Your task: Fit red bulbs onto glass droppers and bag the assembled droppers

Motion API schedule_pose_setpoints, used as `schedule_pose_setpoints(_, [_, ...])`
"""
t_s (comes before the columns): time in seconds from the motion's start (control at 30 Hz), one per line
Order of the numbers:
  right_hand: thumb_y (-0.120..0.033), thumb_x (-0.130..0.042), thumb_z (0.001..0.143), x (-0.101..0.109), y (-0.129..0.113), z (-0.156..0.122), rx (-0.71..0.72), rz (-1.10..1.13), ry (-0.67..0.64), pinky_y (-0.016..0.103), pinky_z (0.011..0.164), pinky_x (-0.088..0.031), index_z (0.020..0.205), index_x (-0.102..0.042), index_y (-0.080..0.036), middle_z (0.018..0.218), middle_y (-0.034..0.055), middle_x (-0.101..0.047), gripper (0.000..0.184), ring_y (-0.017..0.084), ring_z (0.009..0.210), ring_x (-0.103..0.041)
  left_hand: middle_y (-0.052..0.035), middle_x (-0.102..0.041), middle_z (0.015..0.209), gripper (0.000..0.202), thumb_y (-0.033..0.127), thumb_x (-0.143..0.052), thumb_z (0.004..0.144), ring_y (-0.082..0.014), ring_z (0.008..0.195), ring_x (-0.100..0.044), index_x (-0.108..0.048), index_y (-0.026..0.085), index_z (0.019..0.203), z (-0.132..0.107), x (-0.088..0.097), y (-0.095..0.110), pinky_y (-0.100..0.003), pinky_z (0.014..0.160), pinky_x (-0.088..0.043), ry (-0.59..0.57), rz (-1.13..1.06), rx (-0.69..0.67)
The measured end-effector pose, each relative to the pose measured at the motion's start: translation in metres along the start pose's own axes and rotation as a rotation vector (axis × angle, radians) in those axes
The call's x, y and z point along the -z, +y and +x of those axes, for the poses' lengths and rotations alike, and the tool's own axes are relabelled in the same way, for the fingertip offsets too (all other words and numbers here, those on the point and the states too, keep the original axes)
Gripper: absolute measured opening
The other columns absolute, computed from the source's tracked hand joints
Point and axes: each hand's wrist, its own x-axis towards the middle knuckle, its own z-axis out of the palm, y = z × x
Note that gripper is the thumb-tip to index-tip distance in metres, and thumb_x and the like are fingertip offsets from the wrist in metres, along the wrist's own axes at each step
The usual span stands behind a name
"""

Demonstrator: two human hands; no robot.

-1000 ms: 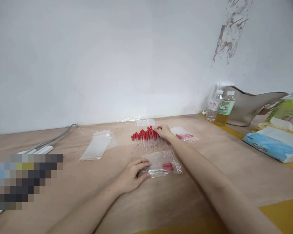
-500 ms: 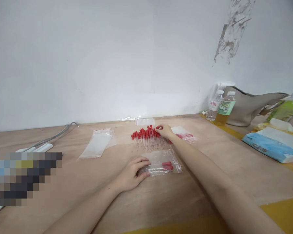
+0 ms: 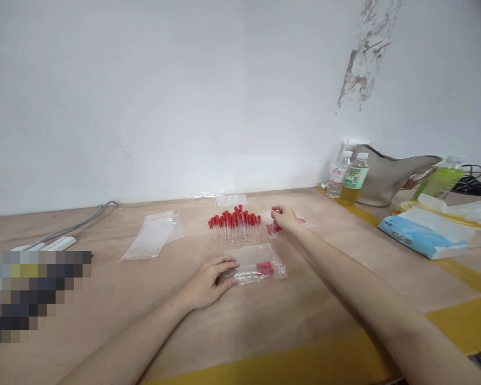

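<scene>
My left hand [image 3: 208, 283] curves around the left end of a clear zip-lock bag [image 3: 248, 256], holding it on the table with thumb and fingers on either side. Inside that bag lie red-capped droppers [image 3: 264, 268], their red bulbs toward the right. My right hand [image 3: 285, 216] pinches a dropper by its bulb, and its thin clear tube [image 3: 273, 227] hangs downward. Left of it, many red-bulbed droppers [image 3: 236, 220] lie in a row, tubes pointing toward me. Under and beyond my right hand is a bag with red droppers [image 3: 302, 221], partly hidden.
A stack of empty clear bags [image 3: 150, 235] lies at left, another flat bag [image 3: 231, 200] by the wall. On the right stand two bottles [image 3: 353, 179], a grey-brown container [image 3: 379, 179] and a blue tissue pack [image 3: 420, 235]. A grey cable [image 3: 80, 222] runs at far left.
My right hand has moved right, away from the dropper row, with a dropper lifted out. My left hand stays on the bag. The view has shifted slightly.
</scene>
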Motion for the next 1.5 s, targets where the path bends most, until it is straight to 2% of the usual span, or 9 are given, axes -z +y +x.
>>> schedule_pose_setpoints(0.17, [-0.026, -0.044, 0.077, 0.020, -0.002, -0.029, -0.003, 0.155, 0.080, 0.022, 0.046, -0.045, 0.103, -0.048, -0.014, 0.072, 0.0032, -0.058, 0.029, 0.009, 0.047, -0.053, -0.0052, -0.052, 0.116, 0.032, 0.035, -0.047, 0.082, -0.0191, 0.106, -0.047, -0.053, 0.024, 0.112, -0.001, 0.000, 0.000, -0.036, 0.091, -0.039, 0.007, 0.005, -0.002])
schedule_pose_setpoints(0.4, [-0.034, -0.058, 0.065, 0.039, 0.005, -0.084, -0.022, 0.555, 0.181, 0.021, 0.044, -0.047, 0.089, -0.049, -0.017, 0.070, -0.0020, -0.052, 0.031, 0.007, 0.048, -0.049, -0.0049, -0.051, 0.116, 0.032, 0.035, -0.045, 0.082, -0.0186, 0.105, -0.048, -0.053, 0.024, 0.112, 0.001, 0.000, 0.000, -0.035, 0.090, -0.039, 0.001, 0.009, 0.000])
schedule_pose_setpoints(0.53, [-0.029, -0.062, 0.063, 0.029, 0.006, -0.100, -0.149, 0.746, 0.130, 0.021, 0.050, -0.049, 0.080, -0.047, -0.019, 0.062, -0.0046, -0.050, 0.025, 0.007, 0.050, -0.051, -0.0046, -0.051, 0.117, 0.032, 0.035, -0.045, 0.083, -0.0189, 0.106, -0.047, -0.053, 0.025, 0.112, 0.001, 0.000, 0.001, -0.035, 0.090, -0.040, -0.005, 0.011, 0.005])
schedule_pose_setpoints(0.67, [-0.021, -0.068, 0.056, 0.023, 0.005, -0.115, -0.282, 0.892, -0.067, 0.028, 0.064, -0.051, 0.074, -0.044, -0.020, 0.062, -0.0047, -0.053, 0.029, 0.010, 0.059, -0.057, -0.0043, -0.051, 0.117, 0.035, 0.036, -0.046, 0.082, -0.0196, 0.106, -0.047, -0.050, 0.026, 0.115, 0.000, 0.002, 0.003, -0.036, 0.091, -0.039, 0.000, 0.024, 0.017])
schedule_pose_setpoints(0.8, [-0.025, -0.070, 0.055, 0.026, 0.007, -0.121, -0.116, 0.657, -0.339, 0.024, 0.059, -0.047, 0.072, -0.048, -0.017, 0.063, -0.0037, -0.056, 0.029, 0.009, 0.058, -0.055, -0.0051, -0.051, 0.118, 0.044, 0.038, -0.046, 0.082, -0.0200, 0.101, -0.050, -0.039, 0.026, 0.124, 0.000, 0.002, 0.004, -0.037, 0.087, -0.041, -0.005, 0.034, 0.043])
schedule_pose_setpoints(0.9, [-0.030, -0.070, 0.054, 0.024, 0.012, -0.116, 0.051, 0.397, -0.381, 0.021, 0.052, -0.042, 0.068, -0.054, -0.015, 0.058, -0.0029, -0.055, 0.026, 0.008, 0.053, -0.050, -0.0050, -0.050, 0.119, 0.043, 0.038, -0.046, 0.082, -0.0202, 0.103, -0.048, -0.040, 0.026, 0.123, 0.000, 0.002, 0.004, -0.037, 0.088, -0.040, -0.006, 0.042, 0.039])
schedule_pose_setpoints(1.1, [-0.039, -0.060, 0.066, 0.010, 0.016, -0.111, 0.204, 0.177, -0.426, 0.023, 0.051, -0.039, 0.067, -0.064, -0.015, 0.064, 0.0027, -0.061, 0.025, 0.013, 0.058, -0.052, -0.0059, -0.051, 0.117, 0.043, 0.038, -0.046, 0.082, -0.0200, 0.105, -0.047, -0.041, 0.024, 0.122, 0.000, 0.002, 0.005, -0.036, 0.089, -0.039, -0.001, 0.050, 0.027])
schedule_pose_setpoints(1.3, [-0.040, -0.049, 0.075, 0.035, 0.002, -0.105, 0.292, 0.062, -0.666, 0.021, 0.054, -0.039, 0.066, -0.064, -0.014, 0.065, 0.0002, -0.061, 0.031, 0.011, 0.058, -0.052, -0.0045, -0.052, 0.117, 0.036, 0.036, -0.047, 0.082, -0.0195, 0.107, -0.046, -0.049, 0.024, 0.116, 0.002, 0.001, 0.001, -0.037, 0.092, -0.037, 0.006, 0.026, -0.003])
schedule_pose_setpoints(1.5, [-0.027, -0.053, 0.069, 0.041, -0.016, -0.068, 0.240, -0.291, -0.221, 0.020, 0.055, -0.040, 0.068, -0.064, -0.015, 0.066, 0.0022, -0.064, 0.016, 0.012, 0.061, -0.056, -0.0042, -0.047, 0.122, 0.036, 0.036, -0.042, 0.084, -0.0196, 0.111, -0.043, -0.046, 0.027, 0.120, 0.001, 0.000, 0.000, -0.038, 0.094, -0.035, -0.044, 0.071, -0.038])
